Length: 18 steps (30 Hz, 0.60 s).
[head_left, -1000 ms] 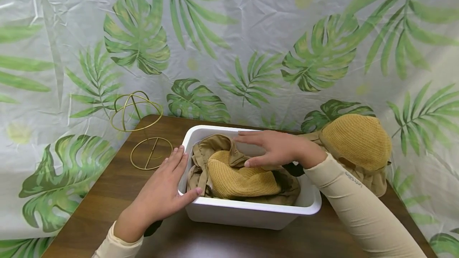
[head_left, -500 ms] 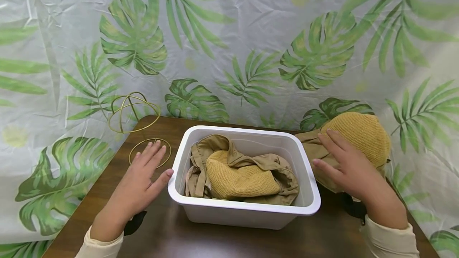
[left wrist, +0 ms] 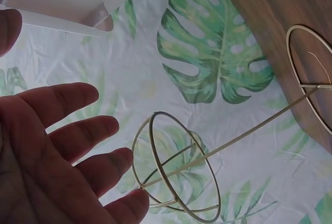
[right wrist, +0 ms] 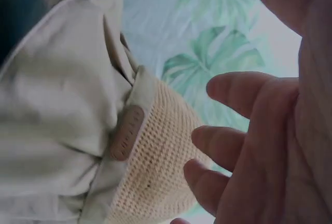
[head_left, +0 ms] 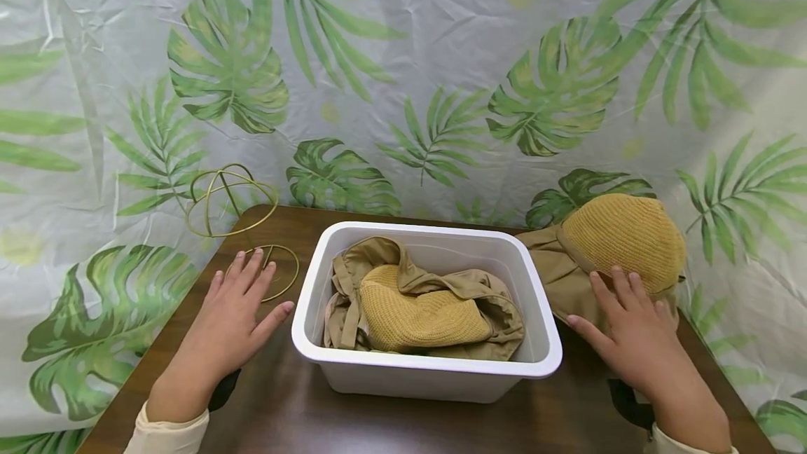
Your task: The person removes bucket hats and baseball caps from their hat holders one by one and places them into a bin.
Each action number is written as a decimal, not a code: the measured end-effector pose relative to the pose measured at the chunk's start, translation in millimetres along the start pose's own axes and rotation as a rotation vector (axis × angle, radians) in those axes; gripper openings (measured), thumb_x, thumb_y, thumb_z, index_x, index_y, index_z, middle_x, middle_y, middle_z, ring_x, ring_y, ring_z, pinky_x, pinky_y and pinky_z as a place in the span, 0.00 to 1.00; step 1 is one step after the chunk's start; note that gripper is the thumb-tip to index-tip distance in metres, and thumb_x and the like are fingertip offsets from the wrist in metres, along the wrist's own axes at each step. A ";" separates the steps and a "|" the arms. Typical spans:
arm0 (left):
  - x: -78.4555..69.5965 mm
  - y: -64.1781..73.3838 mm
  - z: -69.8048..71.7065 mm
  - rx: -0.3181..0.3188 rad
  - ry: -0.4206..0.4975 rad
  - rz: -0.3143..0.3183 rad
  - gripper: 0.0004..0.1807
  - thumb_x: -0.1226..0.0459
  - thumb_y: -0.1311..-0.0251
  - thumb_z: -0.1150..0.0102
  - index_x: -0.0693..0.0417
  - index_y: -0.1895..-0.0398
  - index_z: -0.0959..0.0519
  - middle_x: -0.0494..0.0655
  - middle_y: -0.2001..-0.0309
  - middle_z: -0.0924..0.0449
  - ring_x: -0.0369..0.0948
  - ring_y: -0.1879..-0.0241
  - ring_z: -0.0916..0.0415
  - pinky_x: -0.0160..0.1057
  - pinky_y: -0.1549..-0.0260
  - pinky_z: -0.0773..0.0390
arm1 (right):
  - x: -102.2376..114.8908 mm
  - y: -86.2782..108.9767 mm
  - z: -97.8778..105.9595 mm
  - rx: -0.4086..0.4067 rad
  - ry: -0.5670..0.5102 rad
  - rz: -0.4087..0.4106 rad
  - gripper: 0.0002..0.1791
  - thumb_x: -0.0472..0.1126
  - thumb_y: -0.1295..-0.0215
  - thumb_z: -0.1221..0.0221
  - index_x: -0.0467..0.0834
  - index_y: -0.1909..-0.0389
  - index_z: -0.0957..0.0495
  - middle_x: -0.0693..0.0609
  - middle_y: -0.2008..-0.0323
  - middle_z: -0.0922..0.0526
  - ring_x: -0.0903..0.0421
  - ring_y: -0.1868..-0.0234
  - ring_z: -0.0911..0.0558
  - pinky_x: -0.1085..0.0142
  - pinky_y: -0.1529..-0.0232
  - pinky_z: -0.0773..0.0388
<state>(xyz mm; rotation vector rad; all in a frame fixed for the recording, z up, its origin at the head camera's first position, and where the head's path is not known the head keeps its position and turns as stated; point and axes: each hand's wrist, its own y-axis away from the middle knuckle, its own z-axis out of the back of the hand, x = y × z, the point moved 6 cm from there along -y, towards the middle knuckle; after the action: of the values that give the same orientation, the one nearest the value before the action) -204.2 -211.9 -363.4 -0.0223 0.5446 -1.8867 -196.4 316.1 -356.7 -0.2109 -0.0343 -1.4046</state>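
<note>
A white plastic bin (head_left: 429, 363) stands mid-table. Inside it lies a crumpled sun hat (head_left: 429, 314) with a mustard knitted crown and khaki cloth brim. Left of the bin, my left hand (head_left: 227, 324) is held with fingers spread and grips nothing. Its fingertips overlap the base of a gold wire hat stand (head_left: 233, 233) in the head view; in the left wrist view they are near the stand's round top. My right hand (head_left: 643, 342), fingers spread, holds nothing. It hovers at a second sun hat (head_left: 624, 240), whose brown label (right wrist: 128, 133) shows in the right wrist view.
The brown wooden table (head_left: 302, 419) has its back edge against a leaf-printed curtain (head_left: 403, 90). The second hat sits at the table's back right, the wire stand at the back left.
Both hands have left the bin and moved apart, the left hand outward to the left, the right hand to the right and toward me. The hat in the bin stays put.
</note>
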 end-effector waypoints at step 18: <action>-23.5 -9.4 5.7 -0.020 0.074 -0.164 0.37 0.49 0.31 0.44 0.65 0.29 0.35 0.61 0.25 0.45 0.59 0.25 0.53 0.59 0.30 0.48 | -38.9 -11.3 44.7 -0.316 0.025 0.103 0.45 0.58 0.29 0.44 0.30 0.27 0.45 0.23 0.28 0.52 0.28 0.26 0.56 0.23 0.43 0.52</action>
<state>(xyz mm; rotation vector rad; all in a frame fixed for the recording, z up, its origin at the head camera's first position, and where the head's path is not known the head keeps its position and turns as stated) -202.0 -190.4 -349.1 -0.0104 0.6288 -2.0485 -209.5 359.8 -317.2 -0.4503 0.2178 -1.3051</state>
